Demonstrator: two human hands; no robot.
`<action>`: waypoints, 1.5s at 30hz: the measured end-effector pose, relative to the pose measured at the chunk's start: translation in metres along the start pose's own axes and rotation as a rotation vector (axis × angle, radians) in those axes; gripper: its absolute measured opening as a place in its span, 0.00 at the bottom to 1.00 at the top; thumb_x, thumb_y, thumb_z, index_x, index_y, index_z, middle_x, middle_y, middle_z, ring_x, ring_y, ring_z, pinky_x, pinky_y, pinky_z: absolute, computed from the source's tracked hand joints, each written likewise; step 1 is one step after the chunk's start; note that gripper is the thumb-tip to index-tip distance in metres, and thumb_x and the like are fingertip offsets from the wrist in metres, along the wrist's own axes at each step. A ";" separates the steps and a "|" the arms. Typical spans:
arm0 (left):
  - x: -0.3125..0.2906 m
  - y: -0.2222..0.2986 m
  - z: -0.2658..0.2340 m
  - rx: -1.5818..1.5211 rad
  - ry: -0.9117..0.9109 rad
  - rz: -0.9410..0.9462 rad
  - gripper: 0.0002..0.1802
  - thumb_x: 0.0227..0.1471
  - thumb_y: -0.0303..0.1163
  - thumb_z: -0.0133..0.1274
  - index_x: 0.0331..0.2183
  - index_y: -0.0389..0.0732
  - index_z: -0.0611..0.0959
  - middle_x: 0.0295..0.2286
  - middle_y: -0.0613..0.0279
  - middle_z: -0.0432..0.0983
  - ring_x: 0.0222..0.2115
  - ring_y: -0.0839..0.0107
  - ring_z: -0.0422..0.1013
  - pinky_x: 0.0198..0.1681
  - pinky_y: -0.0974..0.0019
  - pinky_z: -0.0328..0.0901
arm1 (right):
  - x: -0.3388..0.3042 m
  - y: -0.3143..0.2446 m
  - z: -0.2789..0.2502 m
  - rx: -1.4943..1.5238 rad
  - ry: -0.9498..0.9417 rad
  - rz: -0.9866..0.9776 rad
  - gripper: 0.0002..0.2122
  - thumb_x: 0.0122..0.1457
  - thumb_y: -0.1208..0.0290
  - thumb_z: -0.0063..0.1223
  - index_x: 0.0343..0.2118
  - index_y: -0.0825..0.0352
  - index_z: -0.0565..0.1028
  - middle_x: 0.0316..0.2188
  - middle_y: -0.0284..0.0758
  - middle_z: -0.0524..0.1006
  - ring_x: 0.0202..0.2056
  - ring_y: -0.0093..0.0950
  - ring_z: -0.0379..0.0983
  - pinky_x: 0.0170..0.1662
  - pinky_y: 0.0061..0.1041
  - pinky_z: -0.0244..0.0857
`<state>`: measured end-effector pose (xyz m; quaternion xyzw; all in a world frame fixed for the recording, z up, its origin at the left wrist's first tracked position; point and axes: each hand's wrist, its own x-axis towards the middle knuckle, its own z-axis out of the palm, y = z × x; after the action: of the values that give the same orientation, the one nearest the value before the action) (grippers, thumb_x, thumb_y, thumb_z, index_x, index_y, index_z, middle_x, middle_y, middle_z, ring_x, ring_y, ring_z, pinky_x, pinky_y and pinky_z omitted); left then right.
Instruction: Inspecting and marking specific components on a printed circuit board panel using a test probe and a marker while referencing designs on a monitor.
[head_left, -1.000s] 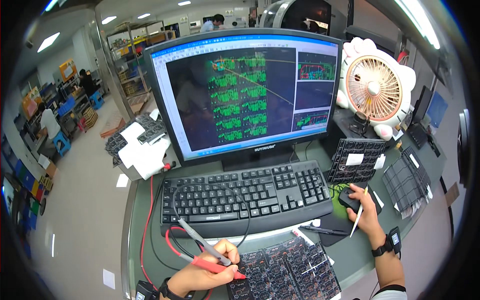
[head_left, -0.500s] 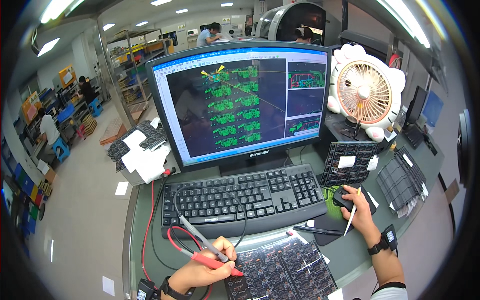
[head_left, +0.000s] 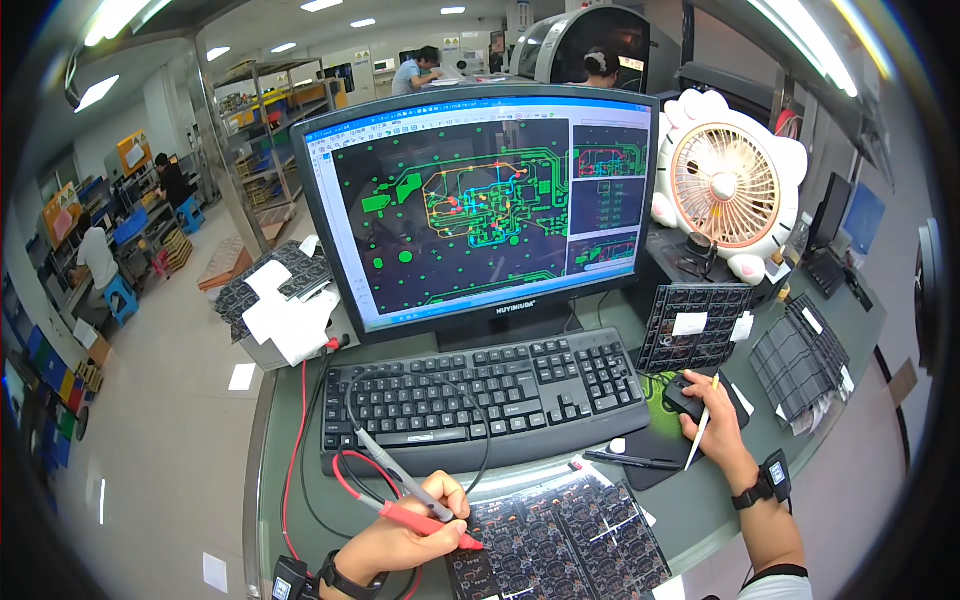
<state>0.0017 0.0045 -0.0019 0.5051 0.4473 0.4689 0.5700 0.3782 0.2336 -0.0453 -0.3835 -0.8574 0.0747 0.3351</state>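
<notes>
My left hand (head_left: 405, 540) is closed around two test probes, a red probe (head_left: 415, 520) and a grey probe (head_left: 395, 468). The red tip is over the left part of a black circuit board panel (head_left: 575, 540), but whether it touches cannot be made out. My right hand (head_left: 722, 440) rests on a black mouse (head_left: 682, 397) on a dark and green mouse pad (head_left: 655, 448). A thin pale stick (head_left: 704, 422), like a pen, is tucked between its fingers. Ahead, the monitor (head_left: 470, 210) displays an enlarged circuit layout with green, orange, red and blue traces.
A black keyboard (head_left: 490, 392) lies below the monitor. Beside the mouse pad is a dark pen (head_left: 635, 460). Board panels (head_left: 695, 345) stand upright and others (head_left: 800, 365) lie at the right. A white fan (head_left: 728, 185) is behind them. Papers (head_left: 290, 315) cover boards at left.
The screen has switched from a repeated array of small layouts to one enlarged layout with coloured traces. Both hands stay nearly in place.
</notes>
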 end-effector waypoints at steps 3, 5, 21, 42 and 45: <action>0.000 0.000 0.000 0.016 0.000 -0.003 0.12 0.52 0.25 0.49 0.34 0.42 0.62 0.29 0.65 0.63 0.25 0.81 0.62 0.27 0.74 0.61 | 0.000 -0.001 -0.001 0.000 -0.001 -0.003 0.19 0.40 0.80 0.60 0.39 0.67 0.71 0.52 0.42 0.71 0.51 0.43 0.67 0.53 0.36 0.62; 0.000 -0.001 -0.001 0.009 0.001 -0.001 0.12 0.52 0.25 0.49 0.34 0.42 0.62 0.29 0.65 0.63 0.25 0.81 0.62 0.27 0.74 0.62 | 0.000 -0.001 -0.001 0.003 0.002 -0.007 0.20 0.40 0.80 0.60 0.40 0.67 0.71 0.52 0.42 0.71 0.51 0.43 0.67 0.53 0.36 0.62; -0.002 0.003 0.001 -0.029 0.023 -0.042 0.09 0.52 0.26 0.50 0.34 0.41 0.66 0.30 0.69 0.64 0.31 0.83 0.62 0.33 0.74 0.61 | 0.002 -0.002 -0.005 -0.011 0.066 -0.062 0.21 0.41 0.78 0.62 0.40 0.67 0.70 0.51 0.42 0.71 0.52 0.43 0.66 0.55 0.37 0.60; 0.017 0.030 0.002 0.442 -0.147 -0.211 0.12 0.48 0.27 0.48 0.37 0.36 0.69 0.26 0.64 0.69 0.24 0.75 0.71 0.27 0.71 0.67 | 0.089 -0.227 0.051 0.942 -0.752 -0.238 0.16 0.55 0.60 0.60 0.39 0.68 0.73 0.23 0.34 0.76 0.27 0.24 0.74 0.32 0.24 0.66; 0.014 0.032 0.010 0.311 -0.069 -0.142 0.15 0.54 0.32 0.48 0.42 0.39 0.67 0.29 0.66 0.67 0.24 0.76 0.70 0.28 0.72 0.67 | 0.087 -0.220 0.054 0.877 -0.716 -0.272 0.14 0.57 0.61 0.58 0.32 0.69 0.71 0.23 0.35 0.75 0.26 0.23 0.73 0.31 0.24 0.65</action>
<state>0.0115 0.0183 0.0304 0.5699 0.5292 0.3352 0.5317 0.1683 0.1489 0.0429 -0.0461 -0.8477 0.5042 0.1584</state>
